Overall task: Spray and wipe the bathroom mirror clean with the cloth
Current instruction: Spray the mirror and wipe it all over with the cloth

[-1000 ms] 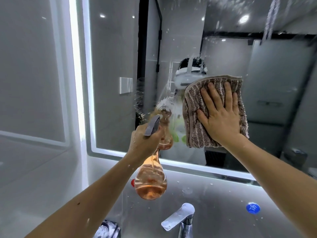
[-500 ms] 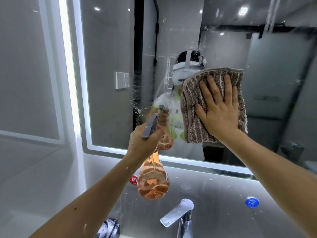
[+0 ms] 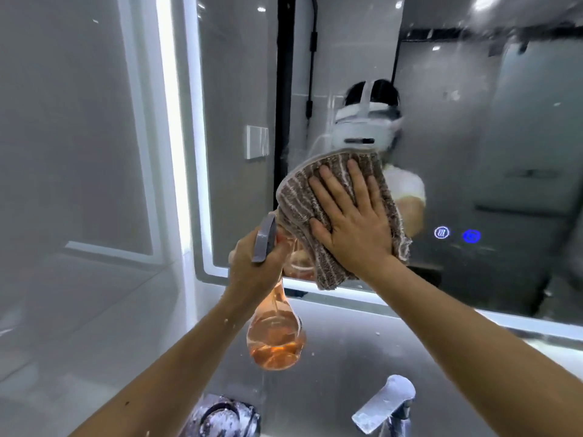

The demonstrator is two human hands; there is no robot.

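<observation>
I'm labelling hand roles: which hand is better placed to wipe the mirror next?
Right. The right hand lies flat on the striped cloth, pressing it against the mirror; the left hand grips the spray bottle.

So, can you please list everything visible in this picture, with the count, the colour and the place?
mirror: one, white lit border, on the wall ahead
cloth: one, brown with pale stripes, flat against the mirror, lower centre
spray bottle: one, clear with orange liquid and a grey trigger, just left of the cloth
white touch icon: one, on the mirror, right of the cloth
blue touch icon: one, right beside the white one
tap: one, chrome, bottom edge
round shiny object: one, silver, left of the tap; unclear what it is
left hand: grips the spray bottle
right hand: presses flat on the cloth
</observation>
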